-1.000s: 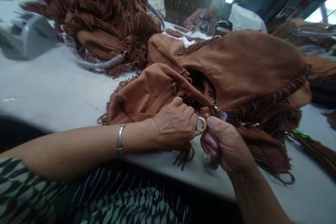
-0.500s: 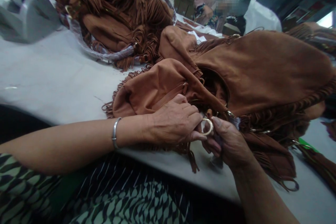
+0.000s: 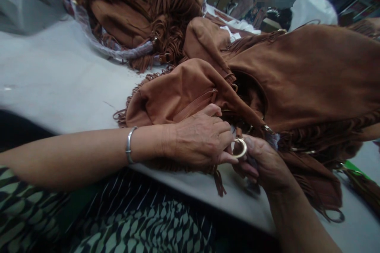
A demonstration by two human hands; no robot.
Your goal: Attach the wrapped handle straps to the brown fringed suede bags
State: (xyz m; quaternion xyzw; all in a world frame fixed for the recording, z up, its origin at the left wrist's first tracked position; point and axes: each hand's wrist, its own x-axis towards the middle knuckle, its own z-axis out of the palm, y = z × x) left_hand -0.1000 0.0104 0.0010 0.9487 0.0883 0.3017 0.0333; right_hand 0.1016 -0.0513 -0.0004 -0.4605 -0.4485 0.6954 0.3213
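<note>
fingers [image 3: 228,158] on gold ring [image 3: 245,148], fringed brown bag [image 3: 169,95], poster [image 3: 360,4] illegibly blurred

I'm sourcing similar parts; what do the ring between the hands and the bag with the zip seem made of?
Ring: probably metal, polished gold-toned, judging by its glint.
Bag: suede or suede-like fabric, matte; its brown surface folds softly without shine.

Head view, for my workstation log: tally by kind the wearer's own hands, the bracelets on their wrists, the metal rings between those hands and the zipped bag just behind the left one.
Left hand and right hand: 2
Silver bracelet: 1
Gold-coloured ring: 1
Brown zipped bag: 1
Total: 5
</note>
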